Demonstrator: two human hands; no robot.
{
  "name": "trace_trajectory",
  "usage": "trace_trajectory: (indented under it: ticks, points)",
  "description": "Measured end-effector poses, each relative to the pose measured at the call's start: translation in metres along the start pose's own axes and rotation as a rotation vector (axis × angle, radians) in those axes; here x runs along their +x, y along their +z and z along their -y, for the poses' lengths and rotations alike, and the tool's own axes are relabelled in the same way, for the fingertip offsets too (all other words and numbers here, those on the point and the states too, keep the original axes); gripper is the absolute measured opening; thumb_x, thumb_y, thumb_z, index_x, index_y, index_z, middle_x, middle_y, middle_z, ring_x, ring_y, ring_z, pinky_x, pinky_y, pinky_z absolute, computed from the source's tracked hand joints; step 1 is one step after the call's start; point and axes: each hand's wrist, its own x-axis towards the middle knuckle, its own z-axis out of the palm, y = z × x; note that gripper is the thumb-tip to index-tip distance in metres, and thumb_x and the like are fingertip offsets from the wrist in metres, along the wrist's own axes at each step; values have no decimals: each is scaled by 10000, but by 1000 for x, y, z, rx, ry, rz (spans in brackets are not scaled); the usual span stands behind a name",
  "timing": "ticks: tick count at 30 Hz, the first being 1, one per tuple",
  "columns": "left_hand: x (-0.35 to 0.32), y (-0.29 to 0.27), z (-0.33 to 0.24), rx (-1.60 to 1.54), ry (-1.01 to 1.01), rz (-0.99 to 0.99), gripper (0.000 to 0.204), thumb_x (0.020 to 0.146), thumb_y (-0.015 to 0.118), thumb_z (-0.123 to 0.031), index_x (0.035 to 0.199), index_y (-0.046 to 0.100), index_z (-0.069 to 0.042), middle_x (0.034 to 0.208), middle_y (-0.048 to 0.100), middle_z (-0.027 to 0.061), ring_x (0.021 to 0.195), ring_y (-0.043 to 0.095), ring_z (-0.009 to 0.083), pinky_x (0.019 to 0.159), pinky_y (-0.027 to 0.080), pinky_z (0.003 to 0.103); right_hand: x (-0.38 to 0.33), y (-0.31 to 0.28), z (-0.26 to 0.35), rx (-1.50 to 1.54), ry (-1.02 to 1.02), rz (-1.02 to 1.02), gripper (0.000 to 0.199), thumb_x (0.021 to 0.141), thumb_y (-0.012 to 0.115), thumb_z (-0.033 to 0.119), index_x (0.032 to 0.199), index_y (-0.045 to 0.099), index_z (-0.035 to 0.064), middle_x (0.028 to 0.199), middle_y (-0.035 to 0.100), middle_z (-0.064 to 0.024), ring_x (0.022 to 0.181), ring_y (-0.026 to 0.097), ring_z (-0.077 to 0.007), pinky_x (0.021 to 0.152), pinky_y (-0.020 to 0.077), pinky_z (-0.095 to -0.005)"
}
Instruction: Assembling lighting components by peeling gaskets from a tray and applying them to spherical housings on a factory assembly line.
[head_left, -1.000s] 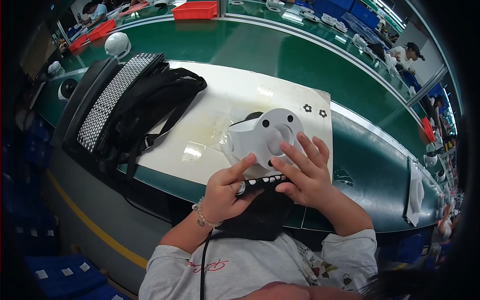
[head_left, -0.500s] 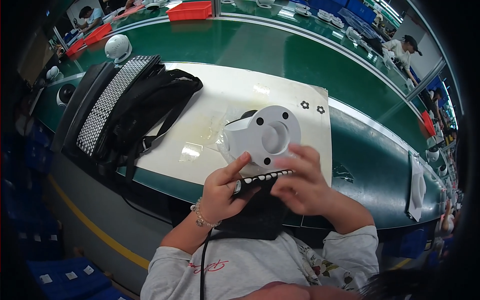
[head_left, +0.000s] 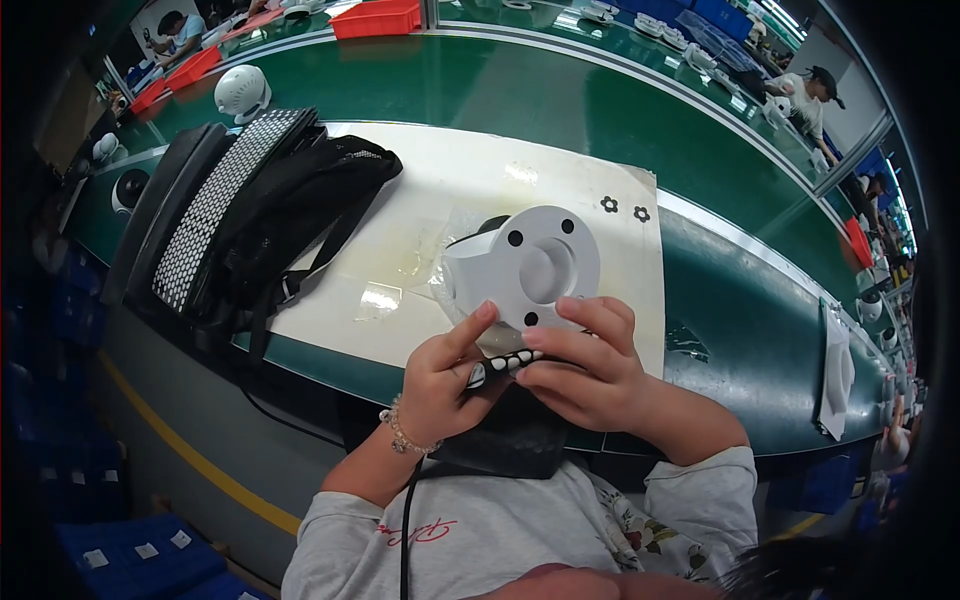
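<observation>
A white rounded device [head_left: 478, 272] lies on a clear plastic bag [head_left: 440, 265], its round base turned up toward me. Three black round pads [head_left: 515, 238] show on the base rim around a recessed centre. In my left hand [head_left: 450, 375], a black strip with white round spots [head_left: 503, 366] is pinched below the base, while the index finger points up beside the base. My right hand [head_left: 595, 365] has its fingers closed at the strip's right end; one fingertip touches the lower right of the base rim. Whatever lies under that fingertip is hidden.
A black bag with a white-dotted panel [head_left: 225, 210] lies on the left of the white board [head_left: 400, 330]. Two small black flower-shaped marks [head_left: 610, 204] are at the board's far right. Beyond runs a green belt [head_left: 520, 85] with red trays [head_left: 375, 18]; people work farther off.
My right hand has moved slightly left and closed in on the strip; its fingers were blurred and apart from it before. My left hand stays in place.
</observation>
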Motion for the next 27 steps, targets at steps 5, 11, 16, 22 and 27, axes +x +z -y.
trace_trajectory:
  ticks: [5, 11, 16, 22, 27]
  points:
    - [1, 3, 0, 0, 7, -27, 179, 573, 719, -25, 702, 606, 28, 1232, 492, 169, 507, 516, 176, 513, 441, 274, -2, -3, -1, 78, 56, -14, 140, 652, 702, 126, 766, 621, 124, 1186, 495, -68, 1142, 405, -294, 890, 330, -421]
    - [-4, 1, 5, 42, 18, -24, 320, 555, 742, -20, 509, 428, 20, 1203, 511, 189, 493, 495, 173, 485, 431, 271, 4, -26, -27, 311, 572, 12, 75, 741, 638, 123, 789, 593, 86, 1302, 383, -134, 1261, 261, -340, 1012, 223, -442]
    - [-2, 3, 5, 53, 33, -41, 395, 555, 746, -17, 482, 357, 3, 1194, 513, 201, 484, 481, 171, 475, 425, 271, -1, -26, -30, 432, 691, 101, 65, 788, 600, 140, 808, 581, 81, 1338, 342, -146, 1301, 200, -338, 1036, 172, -449]
    - [-1, 3, 4, 56, 33, -37, 354, 558, 740, -10, 507, 390, 15, 1191, 514, 203, 481, 478, 175, 476, 424, 273, -3, -29, -31, 318, 631, 87, 91, 762, 617, 147, 832, 615, 88, 1309, 395, -127, 1264, 274, -328, 1004, 234, -416]
    - [0, 2, 2, 57, 20, -47, 269, 557, 736, -1, 550, 469, 34, 1193, 516, 197, 478, 480, 166, 478, 424, 270, -10, -34, -39, -69, 227, 137, 81, 707, 650, 161, 765, 657, 105, 1275, 447, -120, 1217, 339, -340, 973, 295, -417]
